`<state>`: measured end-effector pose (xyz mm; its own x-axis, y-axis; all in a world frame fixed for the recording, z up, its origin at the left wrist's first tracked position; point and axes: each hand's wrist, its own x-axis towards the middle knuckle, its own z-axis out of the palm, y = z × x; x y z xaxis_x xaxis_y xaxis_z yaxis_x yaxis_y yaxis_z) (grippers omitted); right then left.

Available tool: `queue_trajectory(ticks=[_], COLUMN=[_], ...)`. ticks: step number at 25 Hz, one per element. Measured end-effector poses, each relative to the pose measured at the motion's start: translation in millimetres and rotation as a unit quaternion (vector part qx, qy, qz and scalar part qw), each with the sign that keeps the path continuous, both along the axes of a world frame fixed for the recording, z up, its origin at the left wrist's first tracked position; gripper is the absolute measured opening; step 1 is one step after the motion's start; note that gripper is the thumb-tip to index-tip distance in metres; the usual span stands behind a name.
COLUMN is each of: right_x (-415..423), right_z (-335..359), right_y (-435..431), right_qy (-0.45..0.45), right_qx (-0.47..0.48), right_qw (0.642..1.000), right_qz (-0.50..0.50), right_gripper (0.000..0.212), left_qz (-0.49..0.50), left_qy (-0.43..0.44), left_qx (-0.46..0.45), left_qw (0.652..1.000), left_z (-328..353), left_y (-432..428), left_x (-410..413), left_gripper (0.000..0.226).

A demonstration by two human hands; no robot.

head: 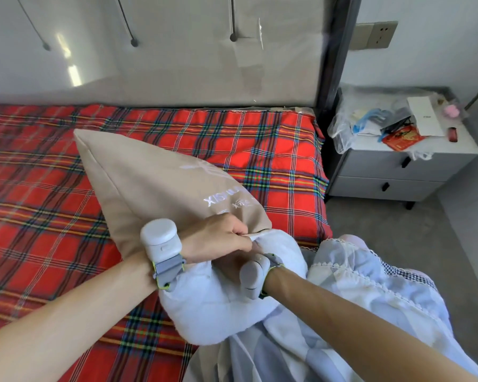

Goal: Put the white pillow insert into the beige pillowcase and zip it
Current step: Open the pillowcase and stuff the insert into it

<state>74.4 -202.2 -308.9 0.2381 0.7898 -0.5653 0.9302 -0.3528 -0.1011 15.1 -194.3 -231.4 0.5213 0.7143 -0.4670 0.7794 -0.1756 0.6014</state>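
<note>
Head view: the beige case (149, 183) is seen stretched askew over the bed (39, 216), with the white insert (218, 312) bulging out of its near mouth. Some of the insert may be taken to be inside already, though how much cannot be told. The mouth edge of the case is pinched by the curled fingers of the left hand (218, 238). The right hand (229, 264) is buried in the insert beneath the left, so its grasp cannot be told. The insert is judged light, soft and springy; it would best be squeezed at its corners and fed in by handfuls. The case is judged thin, limp cloth, best held at the hem beside the zip. The zip and its slider cannot be made out, and the width of the mouth is hidden by both hands.
</note>
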Motion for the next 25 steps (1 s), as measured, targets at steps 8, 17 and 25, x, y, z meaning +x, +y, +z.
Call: queue_trajectory(ticks=[8, 17, 25], right_x=[30, 92, 156], right_z=[86, 55, 34], right_y=[1, -11, -62], right_qy=[0.073, 0.076, 0.048], right_qx=[0.528, 0.117, 0.296], right_qw=[0.799, 0.931, 0.902], right_qz=[0.277, 0.338, 0.312], right_gripper=[0.031, 0.037, 0.07], left_qz=[0.2, 0.189, 0.03], left_qy=[-0.429, -0.368, -0.057], left_qx=[-0.023, -0.06, 0.245], left_qw=[0.88, 0.909, 0.967], left_z=[55, -52, -52], left_y=[17, 15, 18], left_x=[-26, 10, 17], left_gripper=[0.02, 0.03, 0.017])
